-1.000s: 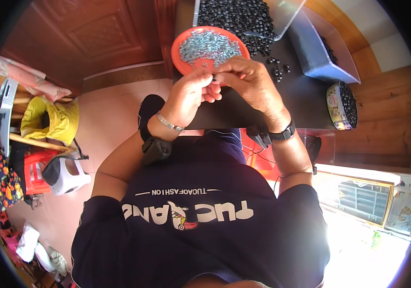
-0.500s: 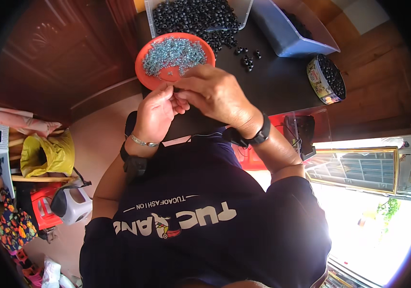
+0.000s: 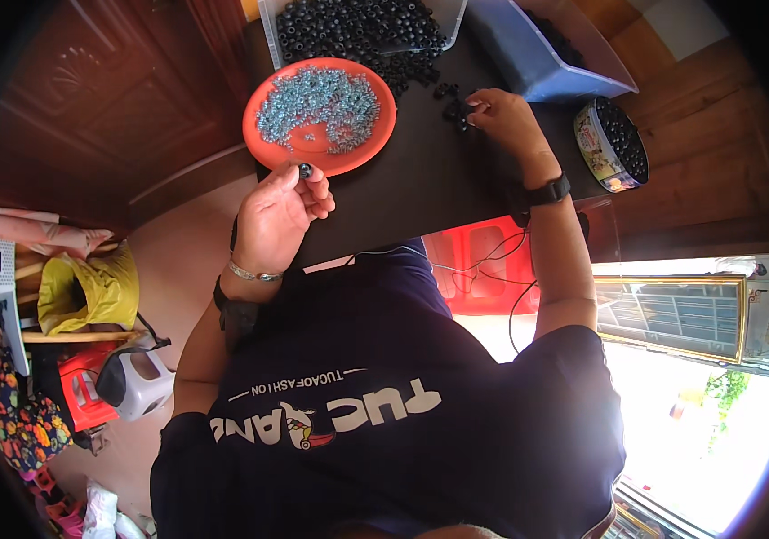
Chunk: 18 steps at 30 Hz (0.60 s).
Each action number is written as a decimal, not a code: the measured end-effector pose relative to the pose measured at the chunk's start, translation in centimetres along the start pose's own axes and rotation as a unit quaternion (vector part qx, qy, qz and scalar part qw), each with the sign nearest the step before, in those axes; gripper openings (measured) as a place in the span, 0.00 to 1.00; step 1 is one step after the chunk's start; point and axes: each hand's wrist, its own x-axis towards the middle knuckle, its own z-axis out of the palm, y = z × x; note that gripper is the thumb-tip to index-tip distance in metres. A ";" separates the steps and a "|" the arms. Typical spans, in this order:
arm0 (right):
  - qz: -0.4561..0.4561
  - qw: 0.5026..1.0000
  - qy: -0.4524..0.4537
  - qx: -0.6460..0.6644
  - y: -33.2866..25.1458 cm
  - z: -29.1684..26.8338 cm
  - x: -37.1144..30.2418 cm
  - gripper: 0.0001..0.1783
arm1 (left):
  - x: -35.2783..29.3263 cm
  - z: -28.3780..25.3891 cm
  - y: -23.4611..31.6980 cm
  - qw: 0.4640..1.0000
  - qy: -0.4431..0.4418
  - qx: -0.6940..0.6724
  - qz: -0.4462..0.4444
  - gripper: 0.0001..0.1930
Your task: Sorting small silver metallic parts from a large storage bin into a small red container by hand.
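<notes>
My left hand [image 3: 278,216] pinches a small black bead-like piece [image 3: 304,170] between thumb and fingertips, at the near rim of a red plate [image 3: 254,135]. Many small shiny silvery pieces [image 3: 321,94] lie heaped on the plate, with a bare patch near its front. Over to the right, my right hand [image 3: 510,130] reaches down to a few loose black pieces [image 3: 453,111] on the dark table. Its thumb and finger close around a dark bit at the edge of that group, apparently one of the black pieces; the fingers partly hide it.
Behind the plate, a clear bin [image 3: 269,36] holds a big heap of black pieces spilling onto the table [image 3: 393,193]. A blue-grey bin [image 3: 528,63] lies tilted at the back right. Beside it stands a round tin [image 3: 595,153] of black pieces. A red stool [image 3: 483,269] with cables is below.
My hands have parted: the right one has swung right and away to the loose black pieces. My left hand has stayed near the plate, turned slightly, and now shows the black piece it holds.
</notes>
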 end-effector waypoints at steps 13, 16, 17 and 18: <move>-0.021 1.000 -0.002 -0.022 -1.2 1.1 2.2 0.12 | -0.5 0.0 0.1 1.000 0.009 -0.003 -0.004 0.14; -0.004 1.000 -0.024 -0.019 -1.3 1.0 2.4 0.14 | -0.7 -0.1 0.1 1.000 0.006 -0.004 0.003 0.13; -0.006 0.999 -0.025 -0.021 -1.2 1.0 2.4 0.14 | -0.8 -0.1 0.1 1.000 0.007 -0.003 0.004 0.13; -0.005 1.000 -0.023 -0.008 -1.1 1.1 2.4 0.14 | -0.8 -0.2 0.1 1.000 0.007 -0.005 0.006 0.13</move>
